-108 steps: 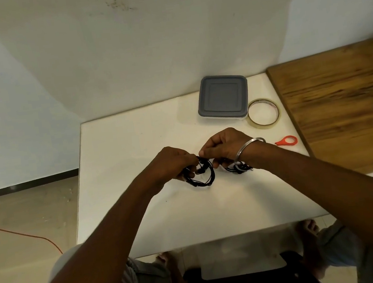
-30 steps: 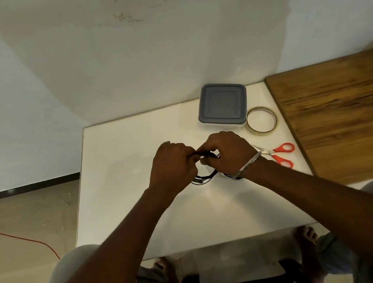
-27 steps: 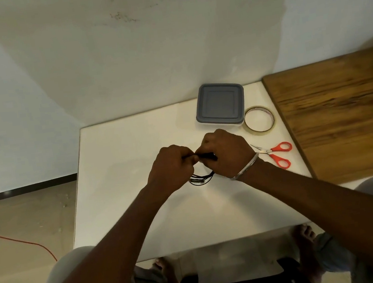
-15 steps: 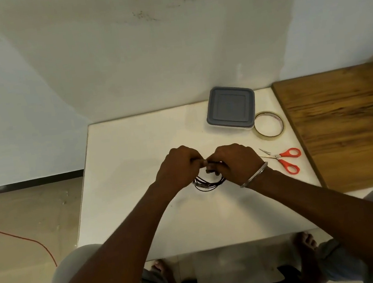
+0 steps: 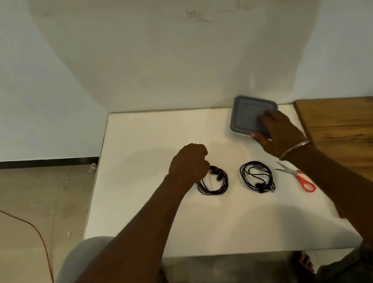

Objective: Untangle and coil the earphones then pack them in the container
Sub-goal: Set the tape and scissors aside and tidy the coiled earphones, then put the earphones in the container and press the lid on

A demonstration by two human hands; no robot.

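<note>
Pale plaster wall (image 5: 168, 48) rises behind a white rectangular tabletop (image 5: 143, 218), seen from the head camera, with a brown wooden surface (image 5: 354, 128) butting its right edge. At the far right corner of the tabletop sits a grey square lidded container (image 5: 246, 114), lid on. The right hand (image 5: 279, 131), a silver metal bangle (image 5: 294, 149) at its wrist, grips the container's near right corner, fingers curved over the lid and thumb at the near edge.

Toward the middle of the tabletop lie two coils. The left hand (image 5: 189, 164) is curled over the far left rim of the left coil of black earphones (image 5: 217, 177); whether it pinches the cable is hidden. The right coil of black earphones (image 5: 256, 176) lies free, apart from both hands. Red-handled steel scissors (image 5: 298, 175) lie near the right edge, just beside that coil. A thin orange cable (image 5: 38, 234) trails across the floor off the left edge.
</note>
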